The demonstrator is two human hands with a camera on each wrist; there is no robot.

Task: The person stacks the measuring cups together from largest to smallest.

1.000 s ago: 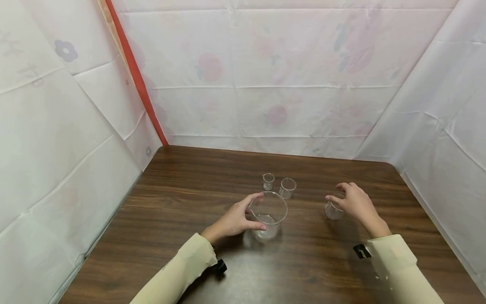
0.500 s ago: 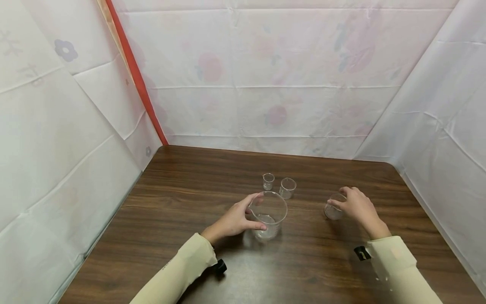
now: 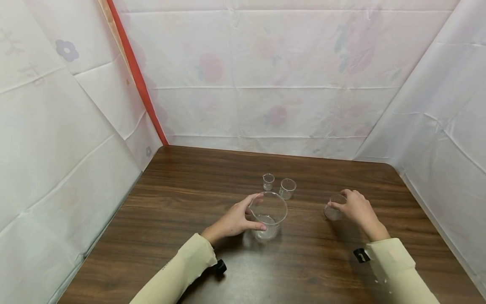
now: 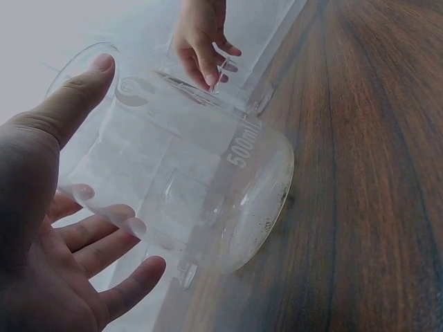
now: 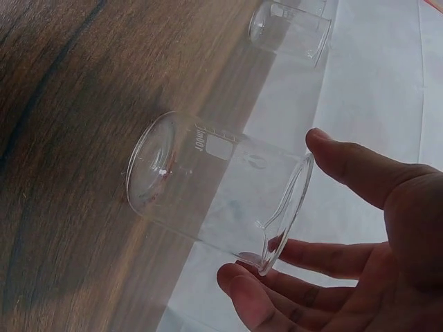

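Observation:
In the head view my left hand [image 3: 237, 217] grips the large clear glass beaker [image 3: 271, 226] standing upright on the table, thumb on its near side and fingers on its far side. The left wrist view shows a 500 ml mark on this beaker [image 4: 235, 159]. To the right, my right hand [image 3: 358, 207] holds a smaller upright glass beaker [image 3: 333, 212] by its rim. In the right wrist view that beaker [image 5: 214, 187] carries a 100 ml mark; the thumb is at one side of the rim, with fingers near the spout.
Behind the large beaker stand a tiny spouted beaker [image 3: 268, 182] and a slightly bigger beaker [image 3: 287, 189], close together. The dark wooden table [image 3: 190, 177] is bordered by white printed sheets [image 3: 247, 114] at the back and sides. A red strip [image 3: 138, 76] runs along the left back corner.
My right hand has lowered slightly and shifted right, its thumb and fingers coming in at the small beaker's rim. The left hand and the beakers stay in place.

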